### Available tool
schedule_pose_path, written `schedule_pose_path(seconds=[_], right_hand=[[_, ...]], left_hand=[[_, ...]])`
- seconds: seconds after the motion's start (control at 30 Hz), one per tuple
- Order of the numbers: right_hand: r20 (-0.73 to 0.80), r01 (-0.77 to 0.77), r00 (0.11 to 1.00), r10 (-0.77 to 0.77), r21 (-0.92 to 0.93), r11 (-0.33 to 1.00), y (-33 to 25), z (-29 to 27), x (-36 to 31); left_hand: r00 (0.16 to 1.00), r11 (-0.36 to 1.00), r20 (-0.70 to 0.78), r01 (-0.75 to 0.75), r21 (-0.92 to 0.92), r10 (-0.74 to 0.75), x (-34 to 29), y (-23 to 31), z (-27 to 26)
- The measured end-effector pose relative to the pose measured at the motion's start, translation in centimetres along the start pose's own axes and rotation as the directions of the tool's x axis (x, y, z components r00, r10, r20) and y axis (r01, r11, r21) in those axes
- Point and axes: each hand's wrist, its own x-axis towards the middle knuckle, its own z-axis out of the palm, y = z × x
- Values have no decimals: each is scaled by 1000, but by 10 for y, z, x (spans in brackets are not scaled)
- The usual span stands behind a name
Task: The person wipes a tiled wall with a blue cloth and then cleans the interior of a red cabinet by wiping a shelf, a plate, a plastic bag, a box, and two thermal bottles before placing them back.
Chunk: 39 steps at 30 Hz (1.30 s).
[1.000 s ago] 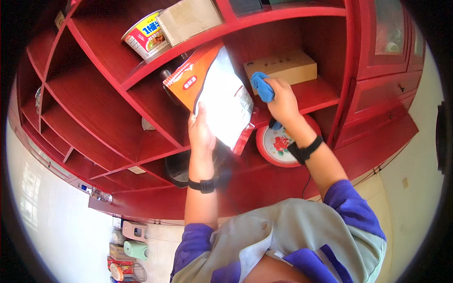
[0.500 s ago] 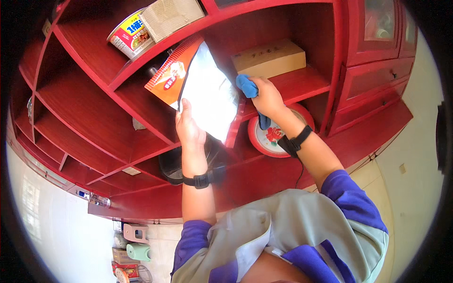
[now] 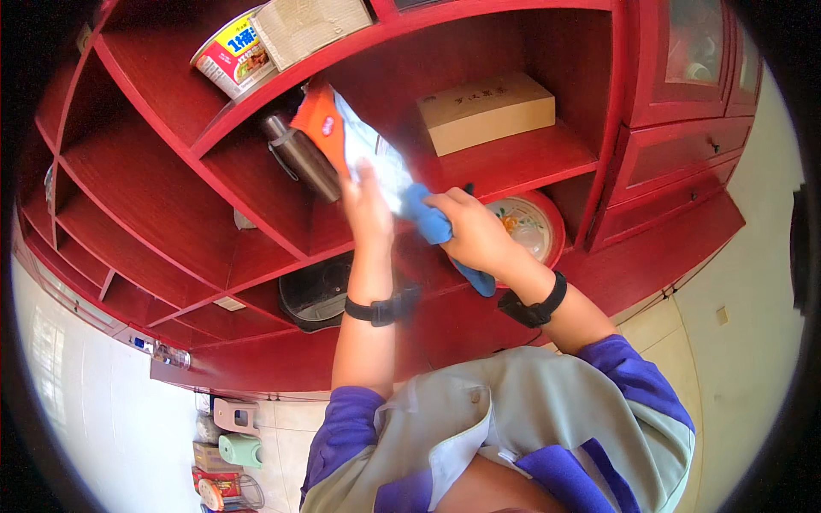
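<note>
My left hand (image 3: 369, 205) is closed on an orange and white packet (image 3: 376, 150), which is tilted so its face is seen at a slant and partly blurred. In my right hand (image 3: 475, 227) a blue cloth (image 3: 426, 214) is bunched up, pressed close against the packet's lower right edge; a loose end of it hangs below the hand. Behind the packet a steel thermos flask (image 3: 308, 158) leans in the shelf compartment. A tan box (image 3: 487, 113) lies on the shelf beyond my right hand.
The red shelf unit (image 3: 428, 295) curves across the view. An instant noodle tub (image 3: 235, 60) and a cardboard box (image 3: 312, 32) stand on the upper shelf. Below, there is a black bag (image 3: 312, 291) and a round flowered tray (image 3: 547, 227). Stools (image 3: 239, 449) stand lower left.
The packet has turned from facing me broadly to a narrow slant, uncovering the thermos flask. My right hand has come left and down, bringing the cloth against the packet.
</note>
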Motion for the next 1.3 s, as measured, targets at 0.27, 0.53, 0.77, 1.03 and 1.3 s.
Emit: schedule_pose_path(seconds=[0.27, 0.53, 0.77, 1.03, 1.3], right_hand=[[-57, -47, 997, 48, 15, 999, 34, -17, 20], [-141, -152, 977, 159, 60, 987, 76, -24, 68], [0, -182, 982, 187, 217, 959, 89, -23, 70], [100, -214, 975, 199, 176, 961, 85, -3, 66], [-68, -89, 993, 95, 92, 992, 73, -4, 57]], left_hand=[[918, 664, 392, -334, 669, 67, -26, -11, 24], [944, 641, 317, -188, 744, -91, 18, -31, 62], [924, 626, 374, -246, 739, -78, 16, -59, 63], [990, 285, 112, -132, 949, 86, 45, -20, 35], [952, 829, -42, 286, 481, -304, 52, -74, -16]])
